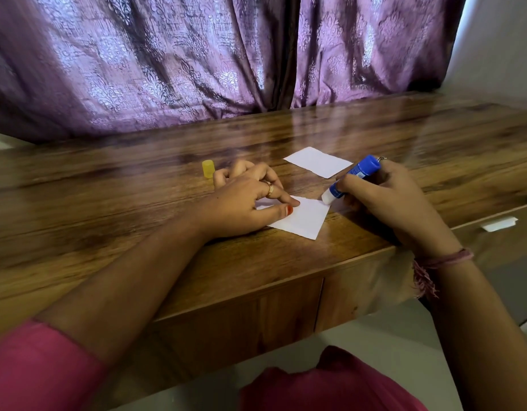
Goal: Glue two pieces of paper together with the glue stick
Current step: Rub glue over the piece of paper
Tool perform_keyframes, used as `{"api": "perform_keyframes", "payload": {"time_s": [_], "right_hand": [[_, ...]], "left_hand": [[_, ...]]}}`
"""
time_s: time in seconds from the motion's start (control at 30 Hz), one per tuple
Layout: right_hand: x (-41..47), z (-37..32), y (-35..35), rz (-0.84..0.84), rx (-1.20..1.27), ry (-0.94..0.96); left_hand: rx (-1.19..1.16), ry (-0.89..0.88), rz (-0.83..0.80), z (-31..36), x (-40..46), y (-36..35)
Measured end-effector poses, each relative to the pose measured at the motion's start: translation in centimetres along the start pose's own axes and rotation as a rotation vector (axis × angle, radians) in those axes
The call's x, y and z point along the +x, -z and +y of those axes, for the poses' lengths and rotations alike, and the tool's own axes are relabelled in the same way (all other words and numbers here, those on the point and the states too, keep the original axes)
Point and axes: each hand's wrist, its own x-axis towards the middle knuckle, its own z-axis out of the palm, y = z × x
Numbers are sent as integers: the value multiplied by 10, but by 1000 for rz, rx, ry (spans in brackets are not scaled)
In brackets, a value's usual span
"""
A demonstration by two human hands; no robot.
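Note:
A small white paper piece [303,219] lies near the front edge of the wooden table [138,209]. My left hand [244,200] rests on its left part, thumb and index fingertip pressing it flat. My right hand [386,200] grips a blue glue stick [355,177], tilted, with its white glue tip touching the paper's right corner. A second white paper piece [317,161] lies flat farther back, apart from the first. The yellow cap [207,168] stands upright on the table just beyond my left hand.
Purple patterned curtains [197,60] hang behind the table. A drawer with a white handle [499,223] sits lower at the right. The table's front edge runs just below the nearer paper. Pink clothing [324,384] shows at the bottom.

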Motion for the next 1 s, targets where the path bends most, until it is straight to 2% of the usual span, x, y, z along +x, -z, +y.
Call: {"api": "perform_keyframes", "payload": {"time_s": [0.33, 0.7, 1.0], "right_hand": [[-2, -3, 2, -50, -55, 27], [-2, -3, 2, -27, -68, 54], [-6, -8, 2, -101, -58, 85]], "left_hand": [[25, 5, 9, 0, 1, 0], [9, 11, -7, -1, 1, 0], [22, 21, 9, 0, 1, -1]]}}
